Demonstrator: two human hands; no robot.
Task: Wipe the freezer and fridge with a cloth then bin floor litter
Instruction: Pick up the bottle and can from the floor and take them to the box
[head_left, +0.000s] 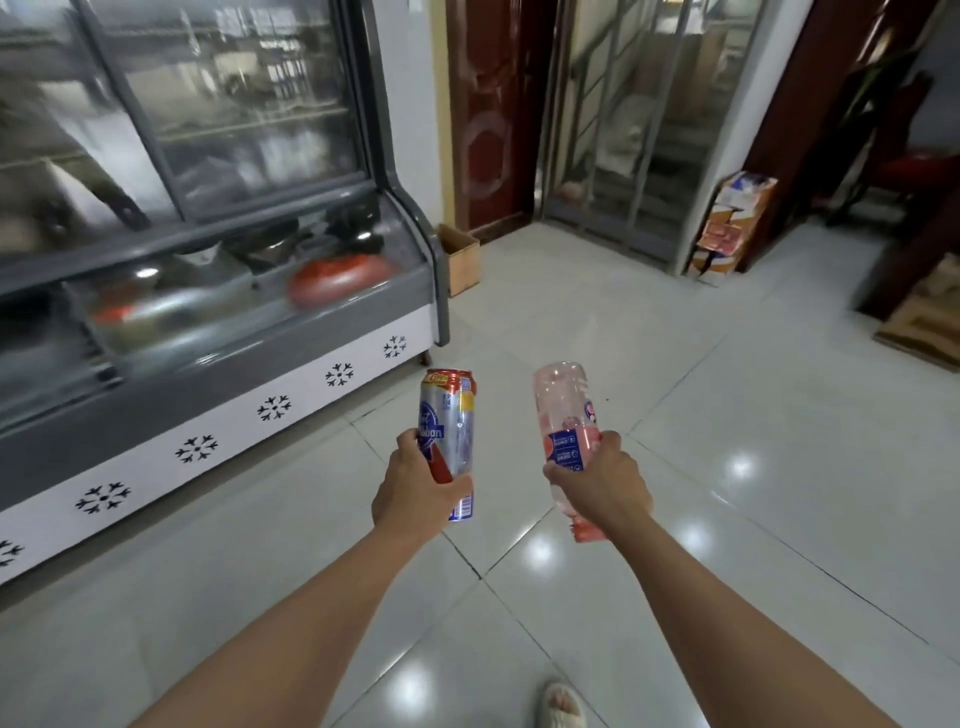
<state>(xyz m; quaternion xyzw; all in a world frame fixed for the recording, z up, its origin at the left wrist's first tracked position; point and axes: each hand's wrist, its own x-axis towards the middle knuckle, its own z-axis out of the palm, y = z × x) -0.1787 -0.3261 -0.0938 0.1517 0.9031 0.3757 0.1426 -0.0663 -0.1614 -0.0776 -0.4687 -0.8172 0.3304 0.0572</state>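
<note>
Gleaming pale floor tiles (727, 415) ran beside the display freezer (218, 312); past it sat a cardboard box (460, 257). Left hand (415, 493) gripped a can (449, 431), right hand (602, 483) gripped what looked like a plastic bottle (563, 410).

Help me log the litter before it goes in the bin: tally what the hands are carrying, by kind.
Drink cans: 1, the silver, blue and red can gripped by the left hand.
Plastic bottles: 1, the clear pink-labelled bottle gripped by the right hand, its cap end pointing down.
Total: 2 pieces of litter, one in each hand.
</note>
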